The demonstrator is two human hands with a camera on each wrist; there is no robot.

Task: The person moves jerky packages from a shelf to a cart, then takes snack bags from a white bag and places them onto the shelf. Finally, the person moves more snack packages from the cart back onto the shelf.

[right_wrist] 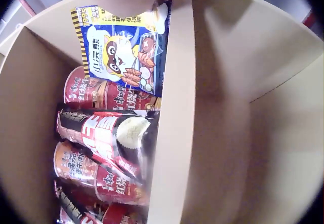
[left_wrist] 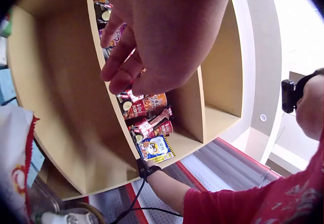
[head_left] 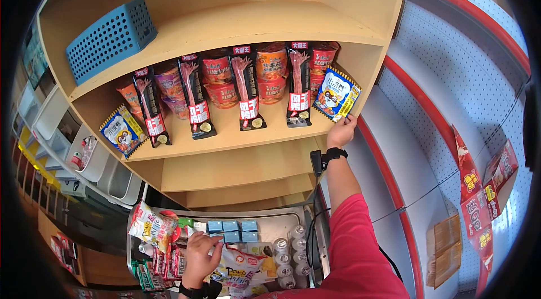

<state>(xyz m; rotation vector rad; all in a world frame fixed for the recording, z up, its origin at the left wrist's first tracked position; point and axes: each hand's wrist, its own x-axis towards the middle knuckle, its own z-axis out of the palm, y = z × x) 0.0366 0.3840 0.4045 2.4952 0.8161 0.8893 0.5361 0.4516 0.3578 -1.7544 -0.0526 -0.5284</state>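
At the right end of the stocked shelf, my right hand [head_left: 342, 132] pinches the lower edge of a blue and yellow snack packet [head_left: 337, 94] with a cartoon raccoon. In the right wrist view this packet [right_wrist: 124, 57] leans in front of red noodle cups [right_wrist: 83, 90]. My left hand [head_left: 202, 257] hovers over the cart with loosely bent fingers and nothing in it, near a pillow-shaped snack bag [head_left: 239, 268]. Long black sausage packets [head_left: 248, 93] stand in front of stacked noodle cups [head_left: 272, 68]. A matching raccoon packet [head_left: 123, 132] leans at the shelf's left end.
A blue perforated basket [head_left: 110, 37] sits on the shelf above. The metal cart [head_left: 287, 217] below carries small blue boxes [head_left: 231, 226], white-topped cans [head_left: 285, 270] and several snack packs. White display racks [head_left: 428, 147] with red edges stand to the right, grey bins [head_left: 90, 152] to the left.
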